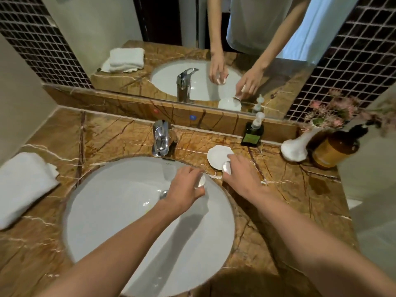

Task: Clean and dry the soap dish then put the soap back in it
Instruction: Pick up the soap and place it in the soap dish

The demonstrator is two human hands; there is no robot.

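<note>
A white shell-shaped soap dish [216, 154] lies on the marble counter, right of the tap. My right hand [243, 177] is at the dish's near edge, fingers pinching a small white piece of soap [226, 168] just over the rim. My left hand [185, 189] hovers above the sink basin [120, 221], closed on another small white, glossy piece of soap [201, 181]. The mirror repeats both hands, each with a white piece in it. Whether anything lies in the dish under my right fingers I cannot tell.
A folded white towel [23, 185] lies on the counter at the left. The chrome tap [160, 138] stands behind the basin. At the back right stand a green pump bottle [252, 133], a white vase [294, 150] with pink flowers and an amber bottle [334, 150].
</note>
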